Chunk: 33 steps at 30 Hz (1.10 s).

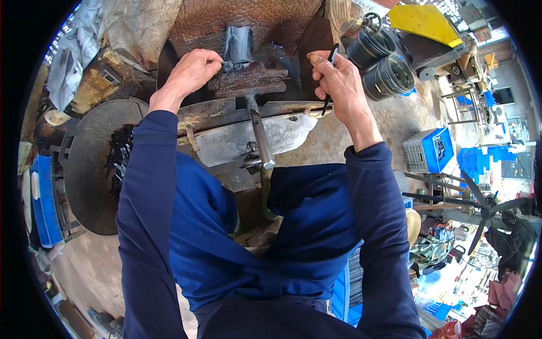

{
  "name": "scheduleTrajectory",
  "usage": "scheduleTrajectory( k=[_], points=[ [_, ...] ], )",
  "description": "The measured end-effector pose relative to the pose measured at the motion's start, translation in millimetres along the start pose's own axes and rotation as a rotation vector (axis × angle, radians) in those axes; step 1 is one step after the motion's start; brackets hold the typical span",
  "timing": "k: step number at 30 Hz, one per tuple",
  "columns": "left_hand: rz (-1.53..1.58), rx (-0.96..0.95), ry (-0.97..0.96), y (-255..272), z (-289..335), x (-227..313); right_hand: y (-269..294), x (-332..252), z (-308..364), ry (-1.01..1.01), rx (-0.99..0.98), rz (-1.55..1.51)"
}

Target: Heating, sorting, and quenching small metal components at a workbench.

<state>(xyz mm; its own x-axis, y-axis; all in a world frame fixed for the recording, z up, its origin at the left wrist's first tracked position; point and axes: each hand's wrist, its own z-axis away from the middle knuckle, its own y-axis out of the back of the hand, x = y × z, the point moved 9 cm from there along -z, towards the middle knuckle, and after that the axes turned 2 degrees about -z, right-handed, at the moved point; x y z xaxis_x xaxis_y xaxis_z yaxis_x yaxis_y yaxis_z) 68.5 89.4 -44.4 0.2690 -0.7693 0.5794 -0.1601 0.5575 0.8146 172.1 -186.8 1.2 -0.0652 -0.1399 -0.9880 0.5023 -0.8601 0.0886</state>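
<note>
My left hand (195, 73) is closed, its thumb and fingers pinching a small thin metal piece (230, 62) that is mostly hidden by the fingers. That piece lies just in front of a grey grinding wheel (239, 40), over a rusty tool rest (248, 79). To the right of the wheel, my right hand (341, 79) is raised and closed around a slim black pointed piece (333, 52), whose other end shows below the fingers. At my left, several similar dark slim pieces (118, 155) lie heaped on a round tray (84, 175).
A metal bar (261, 135) juts toward me from the tool rest, above a whitish board (226, 146). Black buckets (389, 78) stand at the right, with a blue crate (439, 150) and a large fan (485, 213) farther off. A blue bin (45, 200) is at the far left.
</note>
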Motion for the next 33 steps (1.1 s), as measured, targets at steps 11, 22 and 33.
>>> scheduleTrajectory(
  k=[11, 22, 33],
  points=[
    [-0.008, -0.007, -0.013, -2.2, -1.7, -1.0, -1.9, 2.3, -1.9, 0.002, -0.015, 0.053],
    [0.0, -0.019, -0.02, -4.3, -4.1, -2.5, -3.1, 2.1, -2.4, 0.029, -0.022, 0.149],
    [-0.023, -0.009, -0.038, -2.7, -3.2, 1.2, -9.8, 4.0, -4.4, 0.082, -0.086, 0.395]
  ],
)
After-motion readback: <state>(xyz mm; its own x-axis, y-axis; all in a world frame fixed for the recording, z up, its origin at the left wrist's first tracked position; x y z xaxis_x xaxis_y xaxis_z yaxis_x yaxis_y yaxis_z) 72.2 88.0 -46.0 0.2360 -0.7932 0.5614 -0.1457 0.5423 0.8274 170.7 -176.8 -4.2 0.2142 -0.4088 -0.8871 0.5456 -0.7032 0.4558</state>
